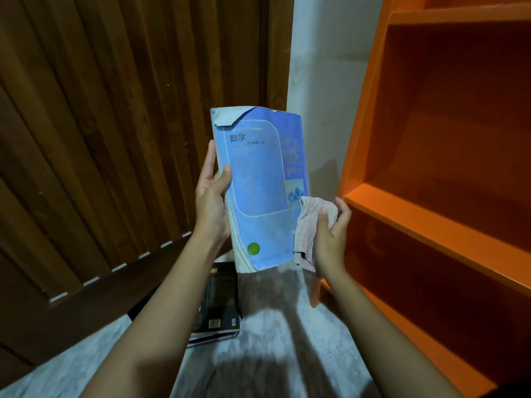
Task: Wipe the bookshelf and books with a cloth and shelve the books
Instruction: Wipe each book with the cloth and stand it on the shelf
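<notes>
My left hand [211,202] clamps the blue book's [258,182] left edge and holds it upright. My right hand [333,234] bunches the cloth [311,225] against its lower right corner. I'd wipe upward gently, sparing the torn top. Beyond, dark books [221,300] lie on the floor beside the orange bookshelf [431,219].

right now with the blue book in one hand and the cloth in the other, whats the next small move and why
Probably sweep the cloth up and across the book's cover. The left hand grips it by its left edge, cover facing the person, and the right hand holds the cloth bunched at the cover's lower right edge, so most of the cover lies ahead of it.
</notes>
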`<state>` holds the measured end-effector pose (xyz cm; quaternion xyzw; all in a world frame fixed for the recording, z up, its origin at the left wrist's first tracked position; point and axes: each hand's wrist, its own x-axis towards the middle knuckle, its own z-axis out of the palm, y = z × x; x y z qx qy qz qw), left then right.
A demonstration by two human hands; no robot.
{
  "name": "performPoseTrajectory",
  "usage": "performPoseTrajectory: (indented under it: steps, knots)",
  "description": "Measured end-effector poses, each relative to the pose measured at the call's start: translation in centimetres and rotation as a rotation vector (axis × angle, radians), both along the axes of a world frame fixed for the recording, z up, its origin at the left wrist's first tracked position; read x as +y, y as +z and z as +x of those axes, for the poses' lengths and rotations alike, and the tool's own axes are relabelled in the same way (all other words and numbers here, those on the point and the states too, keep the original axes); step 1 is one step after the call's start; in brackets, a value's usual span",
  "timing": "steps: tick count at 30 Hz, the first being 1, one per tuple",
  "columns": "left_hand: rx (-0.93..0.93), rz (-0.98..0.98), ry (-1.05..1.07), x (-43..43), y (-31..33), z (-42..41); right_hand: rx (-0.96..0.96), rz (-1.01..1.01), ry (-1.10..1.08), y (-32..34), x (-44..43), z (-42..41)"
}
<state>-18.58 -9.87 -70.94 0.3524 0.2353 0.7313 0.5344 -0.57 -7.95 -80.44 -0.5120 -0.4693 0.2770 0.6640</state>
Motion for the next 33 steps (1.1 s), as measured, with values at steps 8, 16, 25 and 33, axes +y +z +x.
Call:
performPoseTrajectory:
  steps: [8, 16, 25, 33]
  knots:
    - [0.148, 0.003, 0.072, 0.3, 0.2, -3.0, 0.165, -0.152, 0.462, 0.3, -0.1, -0.1]
    - [0.299, -0.012, 0.239, 1.2, -2.2, -4.6, 0.229, -0.169, 0.599, 3.0, 0.3, 0.6]
    - [0.815, -0.169, 0.648, 2.9, -1.5, -3.4, 0.242, 0.024, 0.508, 4.6, -1.3, 0.0]
    - [0.934, 0.079, 0.607, 0.8, 0.1, 1.0, -0.094, 0.083, 0.221, 3.4, -2.5, -2.0]
